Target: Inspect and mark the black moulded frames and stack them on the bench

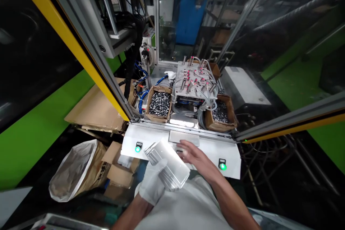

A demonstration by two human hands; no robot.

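My left hand (153, 182), in a white glove, is closed round a stack of thin shiny rectangular plates (172, 161). Whether they are clear plastic or metal I cannot tell. The stack tilts in front of my body, its edges fanned a little at the upper left. Bare, my right hand (192, 154) hovers at the stack's right edge, fingers stretched out and slightly bent; nothing shows in them. Just beyond those fingers, a flat silvery plate (175, 137) lies at the back of the white control panel (207, 163).
Behind the panel stands a metal fixture (195, 79) with pins, tubes and red lights. Cardboard boxes of small metal parts flank it, one left (159, 105) and one right (221, 113). Green-lit buttons (138, 149) sit on the panel. A white sack (74, 172) and open carton (121, 176) are lower left.
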